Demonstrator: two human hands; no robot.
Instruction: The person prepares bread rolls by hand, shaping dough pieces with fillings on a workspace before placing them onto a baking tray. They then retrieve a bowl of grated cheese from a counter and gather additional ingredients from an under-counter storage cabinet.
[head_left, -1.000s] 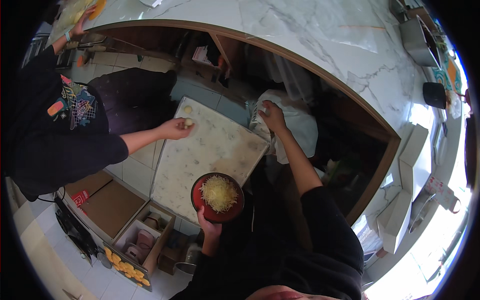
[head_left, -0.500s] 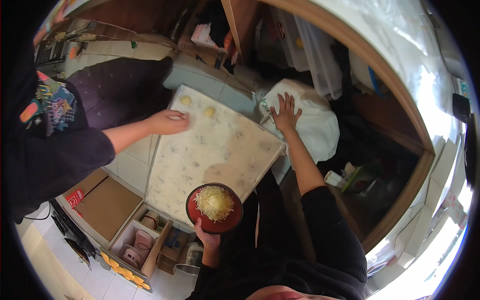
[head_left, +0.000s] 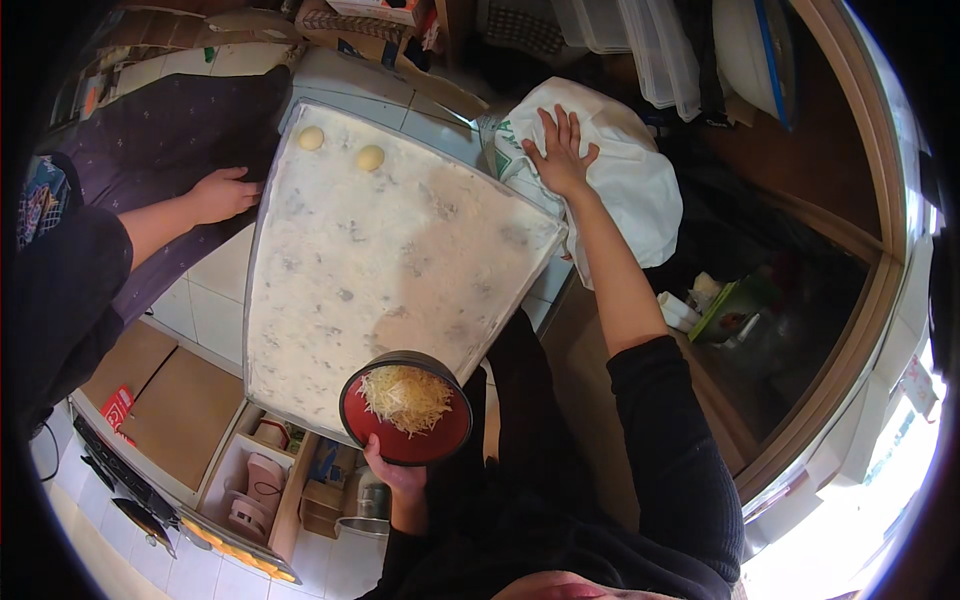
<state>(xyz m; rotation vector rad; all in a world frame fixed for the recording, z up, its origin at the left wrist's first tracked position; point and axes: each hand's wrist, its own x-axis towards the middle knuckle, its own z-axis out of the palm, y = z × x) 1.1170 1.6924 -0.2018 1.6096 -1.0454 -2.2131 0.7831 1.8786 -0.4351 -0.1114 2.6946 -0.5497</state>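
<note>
My left hand (head_left: 392, 472) grips a red bowl with a dark rim (head_left: 440, 440) at the lower edge of a flour-dusted square board (head_left: 320, 280); pale yellow shreds (head_left: 405, 398) fill part of the bowl. My right hand (head_left: 560, 155) lies open, fingers spread, on a crumpled white bag (head_left: 635, 200) beside the board's upper right. Two pale dough balls, one (head_left: 310, 138) near the upper left corner and another (head_left: 370, 158) to its right, rest on the board. A co-worker's hand (head_left: 215, 197) is just off the board's left edge, its fingers curled.
The co-worker's dark-clothed leg (head_left: 160, 130) and arm border the left. An open cabinet holds translucent lids (head_left: 660, 70) and a green container (head_left: 725, 310). At lower left are cardboard (head_left: 190, 420), a drawer unit with pink items (head_left: 262, 480) and a metal pot (head_left: 372, 500).
The co-worker's hand has left a second dough ball on the board and withdrawn leftward. My right hand has flattened onto the bag. The view has tilted away from the marble counter toward the cabinet.
</note>
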